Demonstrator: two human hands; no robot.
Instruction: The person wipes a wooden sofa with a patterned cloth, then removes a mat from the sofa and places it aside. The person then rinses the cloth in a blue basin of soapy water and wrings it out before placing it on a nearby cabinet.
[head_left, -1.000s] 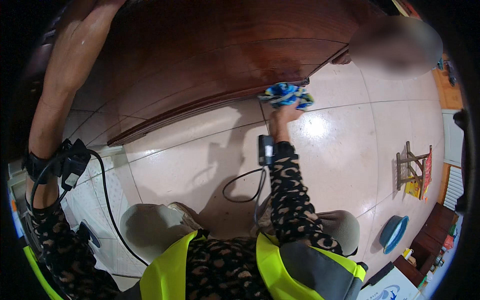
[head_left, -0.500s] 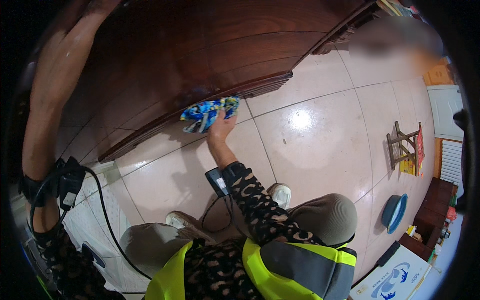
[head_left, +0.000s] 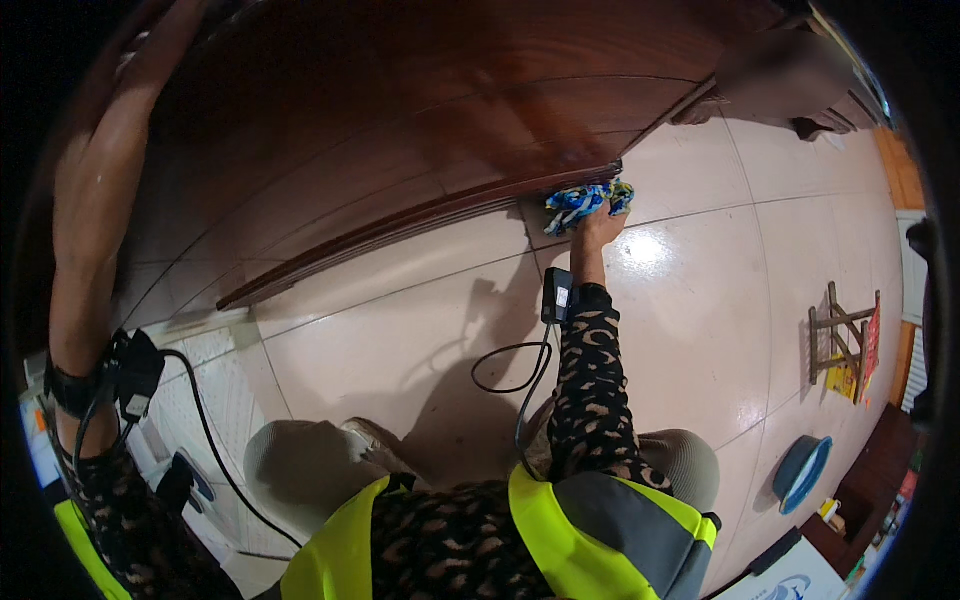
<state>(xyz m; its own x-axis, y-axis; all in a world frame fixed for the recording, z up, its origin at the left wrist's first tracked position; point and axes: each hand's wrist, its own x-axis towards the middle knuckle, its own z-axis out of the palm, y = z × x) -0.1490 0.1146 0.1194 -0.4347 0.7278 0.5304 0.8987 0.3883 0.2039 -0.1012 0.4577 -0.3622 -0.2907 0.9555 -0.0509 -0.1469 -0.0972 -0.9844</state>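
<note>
Bunched blue, yellow and white patterned cloth (head_left: 572, 207) is gripped in my right hand (head_left: 600, 230). It sits against the lower edge moulding of a dark reddish-brown wooden furniture panel (head_left: 400, 140), near that panel's right end. My left arm (head_left: 95, 220) reaches up along the far left side beside the wood. Its hand runs into the dark upper rim of the picture, so the fingers do not show clearly. A black box with a cable (head_left: 557, 295) is strapped at my right wrist, and another black device (head_left: 137, 370) is on my left wrist.
Pale glossy floor tiles (head_left: 680, 300) lie below the panel. Over to the right stand a folding wooden stool (head_left: 838, 335) and a blue basin (head_left: 803, 474). A white box (head_left: 785, 575) is at lower right. My bent knees are close to the bottom edge.
My right hand has slid the cloth rightward along the panel's lower edge to near its end. The arm is stretched out further. My left arm stays raised at the left.
</note>
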